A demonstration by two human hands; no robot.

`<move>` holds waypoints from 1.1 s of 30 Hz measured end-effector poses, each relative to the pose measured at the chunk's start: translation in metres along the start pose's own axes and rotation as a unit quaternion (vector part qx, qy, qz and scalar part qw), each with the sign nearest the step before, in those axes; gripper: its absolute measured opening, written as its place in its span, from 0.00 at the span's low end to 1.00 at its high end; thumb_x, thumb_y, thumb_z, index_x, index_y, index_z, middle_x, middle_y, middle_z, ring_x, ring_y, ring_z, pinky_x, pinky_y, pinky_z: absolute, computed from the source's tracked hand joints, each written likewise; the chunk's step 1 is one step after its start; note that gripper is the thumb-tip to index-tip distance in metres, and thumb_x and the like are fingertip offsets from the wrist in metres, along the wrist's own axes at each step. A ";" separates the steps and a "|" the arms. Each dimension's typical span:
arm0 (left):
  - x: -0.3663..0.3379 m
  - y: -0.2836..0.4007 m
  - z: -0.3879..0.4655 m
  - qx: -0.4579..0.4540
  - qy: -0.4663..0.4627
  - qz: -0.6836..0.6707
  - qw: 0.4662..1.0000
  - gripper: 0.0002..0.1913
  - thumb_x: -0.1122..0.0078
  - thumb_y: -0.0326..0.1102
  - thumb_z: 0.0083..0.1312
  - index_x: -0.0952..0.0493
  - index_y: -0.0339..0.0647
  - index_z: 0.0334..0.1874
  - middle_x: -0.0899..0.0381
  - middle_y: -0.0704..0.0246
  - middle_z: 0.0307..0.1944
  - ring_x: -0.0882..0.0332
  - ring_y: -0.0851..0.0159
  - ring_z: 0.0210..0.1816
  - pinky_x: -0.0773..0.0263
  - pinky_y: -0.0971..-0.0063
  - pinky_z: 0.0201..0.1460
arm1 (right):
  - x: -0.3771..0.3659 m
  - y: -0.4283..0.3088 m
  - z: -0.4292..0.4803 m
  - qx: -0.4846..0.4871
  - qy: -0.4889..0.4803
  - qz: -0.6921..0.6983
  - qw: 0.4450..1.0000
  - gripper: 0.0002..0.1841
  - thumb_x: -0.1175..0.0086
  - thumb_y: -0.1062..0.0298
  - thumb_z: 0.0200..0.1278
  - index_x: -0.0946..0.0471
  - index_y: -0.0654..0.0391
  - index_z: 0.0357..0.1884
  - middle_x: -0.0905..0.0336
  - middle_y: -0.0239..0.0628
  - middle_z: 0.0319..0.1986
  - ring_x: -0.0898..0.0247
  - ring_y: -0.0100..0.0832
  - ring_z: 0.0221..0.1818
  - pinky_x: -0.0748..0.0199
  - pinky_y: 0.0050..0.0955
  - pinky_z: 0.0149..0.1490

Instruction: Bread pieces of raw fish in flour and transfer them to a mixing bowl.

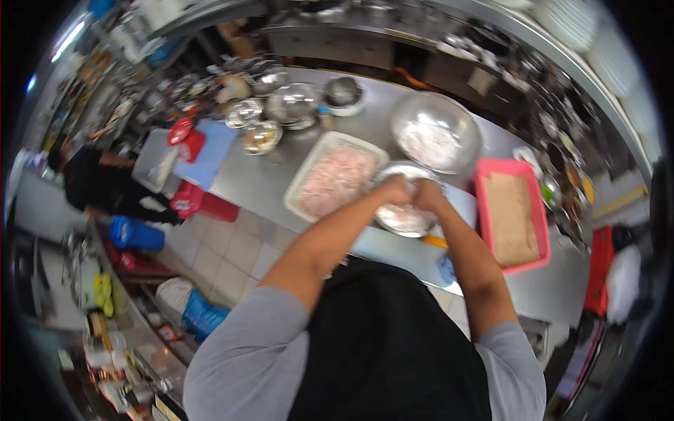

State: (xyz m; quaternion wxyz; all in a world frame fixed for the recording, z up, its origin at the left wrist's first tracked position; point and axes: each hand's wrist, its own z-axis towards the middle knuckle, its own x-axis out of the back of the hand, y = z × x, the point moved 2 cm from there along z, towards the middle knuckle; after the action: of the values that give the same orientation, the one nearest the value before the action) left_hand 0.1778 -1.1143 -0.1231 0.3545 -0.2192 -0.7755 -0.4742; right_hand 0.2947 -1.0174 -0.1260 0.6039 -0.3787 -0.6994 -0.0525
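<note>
Both my hands are over a round metal bowl (403,225) that holds pale, whitish contents. My left hand (395,190) is at the bowl's upper left and my right hand (427,194) close beside it; the picture is blurred, and whether their fingers grip anything does not show. Left of the bowl stands a white plastic basket (293,184) filled with pale pink raw meat (337,179). Behind the bowl is a large steel bowl (458,123) with white powdery matter (429,144) inside. To the right lies a pink tray (542,237) with a brown sheet (511,218) in it.
The steel table (253,184) carries several metal bowls (292,102) at the back left. An orange handle (435,241) lies near the front edge. At far left stands a person in black (105,179) by a clear bin (152,152) and a red bucket (192,147). Shelves surround the table.
</note>
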 end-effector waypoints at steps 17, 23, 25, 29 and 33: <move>-0.003 -0.004 -0.004 -0.020 0.006 -0.035 0.999 0.39 0.22 0.42 0.43 0.24 0.29 0.59 0.21 0.45 0.59 0.21 0.48 0.61 0.26 0.58 0.64 | 0.021 -0.024 -0.019 0.015 0.005 -0.016 1.000 0.36 0.34 0.65 0.47 0.24 0.64 0.63 0.19 0.59 0.54 0.23 0.53 0.59 0.27 0.42 0.66; 0.053 0.000 -0.023 -0.070 -0.028 -0.092 0.993 0.33 0.30 0.34 0.49 0.25 0.25 0.58 0.17 0.42 0.48 0.15 0.50 0.53 0.19 0.61 0.53 | 0.045 -0.015 -0.018 0.069 -0.045 0.098 0.992 0.46 0.33 0.67 0.39 0.31 0.64 0.69 0.21 0.61 0.57 0.23 0.51 0.61 0.27 0.38 0.66; 0.050 0.011 -0.025 -0.103 -0.041 -0.047 0.993 0.32 0.31 0.33 0.49 0.25 0.25 0.58 0.17 0.42 0.48 0.15 0.50 0.53 0.18 0.61 0.53 | 0.039 -0.024 -0.020 0.068 -0.048 0.110 0.990 0.48 0.31 0.66 0.38 0.31 0.64 0.70 0.22 0.60 0.58 0.23 0.51 0.61 0.27 0.38 0.65; 0.024 0.020 -0.033 -0.032 -0.006 0.058 0.998 0.29 0.32 0.34 0.51 0.22 0.32 0.57 0.15 0.49 0.50 0.15 0.50 0.52 0.21 0.59 0.56 | 0.014 -0.027 -0.021 0.036 -0.049 -0.004 0.998 0.39 0.27 0.59 0.41 0.23 0.60 0.61 0.18 0.55 0.53 0.21 0.50 0.57 0.25 0.40 0.63; 0.016 0.011 -0.023 -0.032 0.020 0.030 0.999 0.27 0.33 0.35 0.54 0.23 0.33 0.57 0.17 0.46 0.52 0.19 0.45 0.57 0.24 0.57 0.60 | 0.017 -0.032 -0.021 -0.016 0.017 0.035 0.999 0.36 0.25 0.63 0.37 0.20 0.61 0.56 0.17 0.54 0.51 0.19 0.49 0.54 0.23 0.40 0.60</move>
State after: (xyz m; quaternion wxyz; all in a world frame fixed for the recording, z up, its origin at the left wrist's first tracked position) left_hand 0.1827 -1.1296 -0.0979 0.3765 -0.2442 -0.7457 -0.4925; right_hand 0.2928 -1.0437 -0.0932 0.6108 -0.4117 -0.6745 -0.0494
